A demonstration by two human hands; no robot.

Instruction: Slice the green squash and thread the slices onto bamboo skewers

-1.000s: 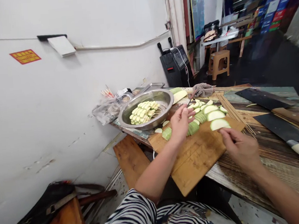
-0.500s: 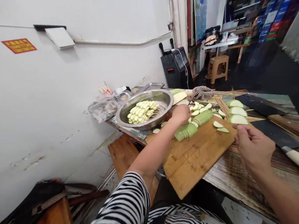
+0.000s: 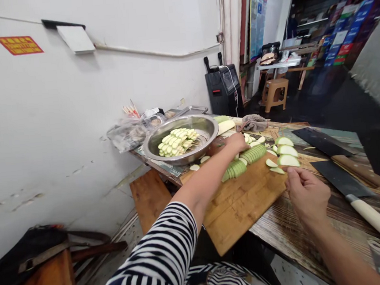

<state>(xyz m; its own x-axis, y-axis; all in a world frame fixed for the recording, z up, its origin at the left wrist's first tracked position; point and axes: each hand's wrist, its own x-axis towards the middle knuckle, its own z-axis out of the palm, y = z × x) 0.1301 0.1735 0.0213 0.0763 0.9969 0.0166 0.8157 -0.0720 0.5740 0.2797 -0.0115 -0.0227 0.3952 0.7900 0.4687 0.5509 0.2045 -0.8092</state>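
My right hand (image 3: 309, 189) pinches the near end of a skewer that carries several pale green-rimmed zucchini slices (image 3: 288, 160), just off the right edge of the wooden cutting board (image 3: 239, 209). My left hand (image 3: 237, 143) reaches over the board to its far side, fingers curled down beside loose zucchini slices (image 3: 259, 141); its fingertips are hidden, so what they grip does not show. Close to that wrist lie fanned rows of sliced zucchini (image 3: 253, 153). A steel basin (image 3: 214, 131) to the left holds finished zucchini skewers (image 3: 176, 141).
Two cleavers, one with a pale handle (image 3: 378, 221), lie on the table right of my right hand. Behind the board are zucchini pieces (image 3: 226, 127) and a grey rag (image 3: 254, 122). Plastic bags (image 3: 127, 132) sit by the wall; a black speaker (image 3: 223, 90) stands beyond.
The view has shifted slightly. My right hand and the loaded skewer now appear nearer the board's right edge. My left hand stays among the slices, its fingers a little farther right.
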